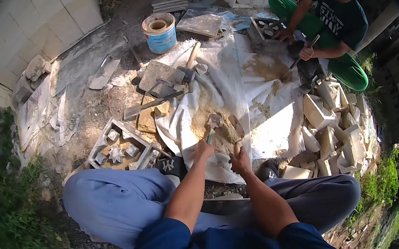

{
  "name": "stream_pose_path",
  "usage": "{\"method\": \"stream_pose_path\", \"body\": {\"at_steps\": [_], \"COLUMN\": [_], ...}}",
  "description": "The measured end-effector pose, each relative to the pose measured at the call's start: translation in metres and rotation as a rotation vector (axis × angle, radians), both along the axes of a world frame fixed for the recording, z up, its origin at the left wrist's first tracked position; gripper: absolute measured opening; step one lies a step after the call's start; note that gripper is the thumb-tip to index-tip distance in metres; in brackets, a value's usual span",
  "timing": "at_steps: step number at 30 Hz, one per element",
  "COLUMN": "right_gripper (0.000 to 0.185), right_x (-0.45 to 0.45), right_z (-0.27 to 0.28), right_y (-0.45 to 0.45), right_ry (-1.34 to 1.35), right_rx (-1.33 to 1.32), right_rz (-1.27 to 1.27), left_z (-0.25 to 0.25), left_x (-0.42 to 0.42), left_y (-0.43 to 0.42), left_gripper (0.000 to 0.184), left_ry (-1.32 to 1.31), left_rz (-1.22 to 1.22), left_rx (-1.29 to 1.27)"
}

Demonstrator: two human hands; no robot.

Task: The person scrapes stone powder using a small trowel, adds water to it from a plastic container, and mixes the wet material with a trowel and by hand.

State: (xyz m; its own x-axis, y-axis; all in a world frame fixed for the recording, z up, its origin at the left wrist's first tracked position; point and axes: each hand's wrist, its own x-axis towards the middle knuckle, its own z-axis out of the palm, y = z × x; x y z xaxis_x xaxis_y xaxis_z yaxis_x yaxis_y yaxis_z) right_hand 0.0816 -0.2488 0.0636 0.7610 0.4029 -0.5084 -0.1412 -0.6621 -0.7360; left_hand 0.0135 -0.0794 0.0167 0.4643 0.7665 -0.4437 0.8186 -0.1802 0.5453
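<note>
My left hand (204, 149) is wrapped round the green handle of a small trowel (214, 121), whose blade is on the sandy mix. In my right hand (240, 161) is the handle of a second trowel (235, 125), its blade at the right side of the same mix. The pile of sandy mix (223, 139) lies on a white sheet (174, 128) between my hands. Left of the sheet sits a square mould (117, 147) with a star-shaped piece and several small blocks inside.
A blue bucket (161, 34) stands beyond the sheet. Tools and a flat slab (159, 76) lie before it. At right, broken blocks (330, 126) are heaped. A co-worker (335, 19) sits at the upper right, holding a tool beside another mould (267, 28).
</note>
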Motion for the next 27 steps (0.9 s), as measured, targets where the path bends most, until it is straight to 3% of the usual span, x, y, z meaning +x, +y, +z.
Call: {"method": "stream_pose_path", "body": {"at_steps": [2, 4, 6, 8, 10, 11, 15, 18, 21, 23, 26, 27], "right_gripper": [0.043, 0.047, 0.053, 0.044, 0.039, 0.049, 0.05, 0.048, 0.043, 0.042, 0.041, 0.041], "right_x": [0.009, 0.0, -0.004, -0.004, 0.001, 0.002, -0.003, -0.001, 0.009, 0.019, 0.039, 0.039], "right_z": [-0.055, -0.021, -0.011, -0.012, -0.032, -0.034, 0.018, 0.035, 0.054, 0.061, 0.042, 0.049], "right_y": [-0.002, 0.008, 0.008, 0.01, 0.013, 0.01, 0.01, 0.01, 0.015, 0.015, 0.001, -0.003], "right_ry": [-0.342, -0.388, -0.431, -0.365, -0.47, -0.527, -0.509, -0.654, -0.652, -0.6, -0.632, -0.595], "right_rx": [0.004, -0.048, -0.111, -0.074, 0.094, 0.071, -0.078, 0.07, 0.014, -0.258, -0.45, -0.392], "right_rz": [0.044, 0.031, 0.07, 0.068, 0.052, 0.106, 0.159, 0.262, 0.42, 0.535, 0.484, 0.468], "left_z": [0.014, 0.0, 0.017, 0.033, 0.036, 0.035, 0.037, 0.031, 0.018, 0.028, 0.035, 0.037], "left_x": [-0.012, -0.02, -0.032, -0.041, -0.047, -0.046, -0.046, -0.045, -0.043, -0.046, -0.047, -0.046], "left_y": [0.027, 0.04, 0.048, 0.049, 0.056, 0.061, 0.074, 0.086, 0.092, 0.093, 0.094, 0.094], "left_gripper": [0.035, 0.042, 0.046, 0.049, 0.05, 0.05, 0.049, 0.046, 0.046, 0.046, 0.047, 0.047], "left_ry": [-0.076, -0.17, -0.226, -0.183, -0.08, -0.041, -0.055, -0.056, -0.01, -0.019, -0.042, -0.018], "left_rz": [-0.015, 0.037, 0.174, 0.201, 0.096, 0.106, 0.142, 0.124, 0.109, 0.079, 0.036, 0.052], "left_rx": [-0.403, -0.432, -0.692, -0.709, -0.676, -0.724, -0.89, -0.944, -0.924, -0.934, -0.944, -0.958]}}
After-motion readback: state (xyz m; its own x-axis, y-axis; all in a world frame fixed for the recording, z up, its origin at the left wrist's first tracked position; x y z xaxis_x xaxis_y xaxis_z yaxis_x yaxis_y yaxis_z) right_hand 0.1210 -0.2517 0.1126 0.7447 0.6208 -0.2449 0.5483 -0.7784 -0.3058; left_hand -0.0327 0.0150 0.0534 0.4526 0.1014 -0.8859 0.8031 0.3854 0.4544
